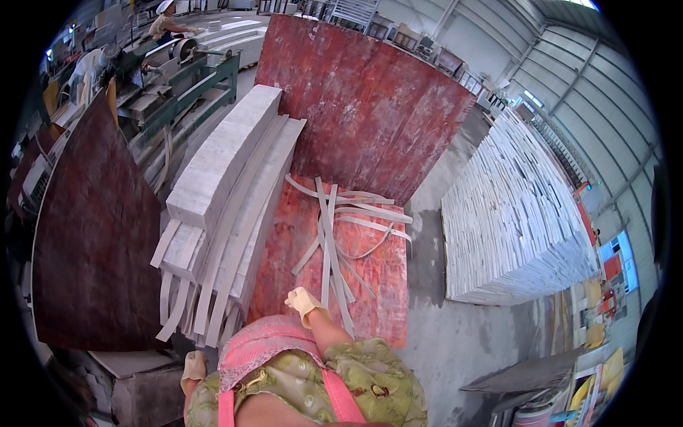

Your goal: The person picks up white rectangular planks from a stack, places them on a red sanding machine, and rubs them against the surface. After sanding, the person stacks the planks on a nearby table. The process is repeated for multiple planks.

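My right hand, in a cream glove, hangs over the red board with its fingers curled closed and nothing visible in them. Close beside it lie several thin, pale, bendy strips, crossed and curved in a loose heap. To the left rests a pile of long whitish blocks, with long pale strips along its side, their ends hanging toward me. Low at my left side is my left hand, also gloved, below the near ends of the pile. Its fingers cannot be made out.
An upright red panel stands behind the strips, and a dark red panel leans at the left. Across the grey floor, a tall stack of thin white sheets stands at the right. A person works near machinery at the far left.
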Available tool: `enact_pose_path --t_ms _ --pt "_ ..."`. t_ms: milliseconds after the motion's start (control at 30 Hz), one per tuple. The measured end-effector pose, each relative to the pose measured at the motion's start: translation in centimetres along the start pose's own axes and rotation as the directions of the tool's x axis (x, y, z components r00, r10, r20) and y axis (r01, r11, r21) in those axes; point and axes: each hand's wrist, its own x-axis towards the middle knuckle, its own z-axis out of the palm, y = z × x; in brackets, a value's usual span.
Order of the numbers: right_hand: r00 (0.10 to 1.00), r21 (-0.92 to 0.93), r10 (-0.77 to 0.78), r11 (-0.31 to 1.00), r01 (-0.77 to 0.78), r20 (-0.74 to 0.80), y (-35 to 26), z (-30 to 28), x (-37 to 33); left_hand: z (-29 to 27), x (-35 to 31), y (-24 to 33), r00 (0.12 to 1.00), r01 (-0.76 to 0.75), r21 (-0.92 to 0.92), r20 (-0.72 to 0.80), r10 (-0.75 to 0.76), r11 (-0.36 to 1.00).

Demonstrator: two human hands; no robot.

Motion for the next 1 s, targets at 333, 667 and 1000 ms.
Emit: enact_pose_path --t_ms 333,667,1000 --pt "0.984 0.338 0.148 0.935 -0.107 -0.099 -12.3 0.5 -4.5 0.1 -2.6 1.1 0.996 -0.007 0.199 -0.084 0.025 0.980" --pt "0.996 0.499 0.080 0.862 -0.090 0.042 -14.8 2.6 -5.3 1.1 -6.9 7.3 0.966 0.100 0.082 -0.248 -0.077 0.992" --pt "0.842 0.333 0.051 0.904 -0.267 0.537 -17.7 7.2 -6.3 2.4 -12.1 8.9 0.926 0.141 0.170 -0.371 -0.069 0.975"
